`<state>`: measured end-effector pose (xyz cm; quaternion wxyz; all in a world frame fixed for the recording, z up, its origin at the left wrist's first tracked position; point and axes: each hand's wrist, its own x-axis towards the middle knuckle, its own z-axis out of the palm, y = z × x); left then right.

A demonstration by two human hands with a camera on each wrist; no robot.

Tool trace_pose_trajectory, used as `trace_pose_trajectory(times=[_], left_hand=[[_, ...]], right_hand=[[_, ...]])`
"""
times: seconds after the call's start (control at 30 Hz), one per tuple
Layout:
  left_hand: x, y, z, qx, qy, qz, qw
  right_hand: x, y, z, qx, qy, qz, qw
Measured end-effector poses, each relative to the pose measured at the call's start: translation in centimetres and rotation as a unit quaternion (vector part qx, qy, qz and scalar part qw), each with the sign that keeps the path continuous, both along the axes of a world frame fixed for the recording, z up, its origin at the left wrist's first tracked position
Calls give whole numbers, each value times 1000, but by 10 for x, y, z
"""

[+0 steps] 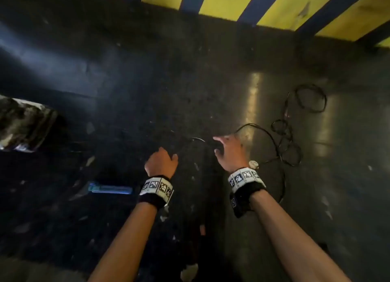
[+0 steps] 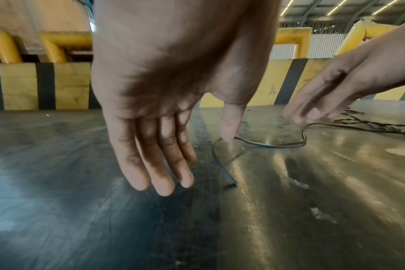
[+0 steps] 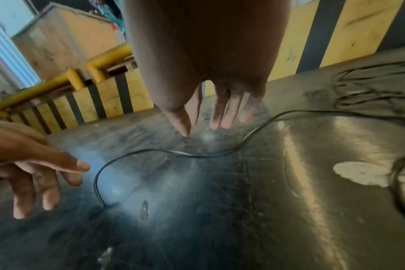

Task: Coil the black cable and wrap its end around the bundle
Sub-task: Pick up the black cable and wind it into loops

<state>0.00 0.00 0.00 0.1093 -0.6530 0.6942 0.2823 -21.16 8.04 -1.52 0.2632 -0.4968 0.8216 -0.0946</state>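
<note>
Black cable [image 3: 197,155] lies loose on floor [image 3: 220,219], tangled at R side. L hand [image 2: 155,87] and R hand [image 3: 204,60] hover above its free end, fingers [image 2: 150,164] released, grasping nothing.

Warehouse or factory: yellow guard rails [image 3: 109,54], striped barrier [image 1: 274,5], wooden crates [image 3: 65,36].

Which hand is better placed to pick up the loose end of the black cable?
Left. The left hand hovers open right beside the cable end on the floor; the right hand hangs above the middle run.
</note>
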Motion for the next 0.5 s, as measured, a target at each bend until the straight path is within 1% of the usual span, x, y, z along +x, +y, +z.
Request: trace_pose_trajectory(times=[0.07, 0.13, 0.2, 0.27, 0.33, 0.4, 0.5], left_hand=[[-3, -3, -8, 18, -16, 12, 1000], [-4, 0, -15, 25, 4, 16, 1000], [-6, 4, -19, 17, 30, 19, 999], [-6, 2, -24, -6, 36, 11, 999], [-2, 1, -28, -3, 57, 10, 998], [2, -1, -30, 11, 98, 17, 995], [8, -1, -22, 29, 207, 36, 977]], right_hand=[[2, -12, -10, 7, 44, -10, 999], [4, -20, -23, 17, 72, -24, 997], [5, -21, -28, 12, 82, -29, 996], [3, -21, -35, -15, 85, -37, 996], [4, -18, -37, -32, 89, -36, 995], [4, -13, -37, -36, 87, -38, 995], [1, -3, -30, -67, 61, -46, 995]])
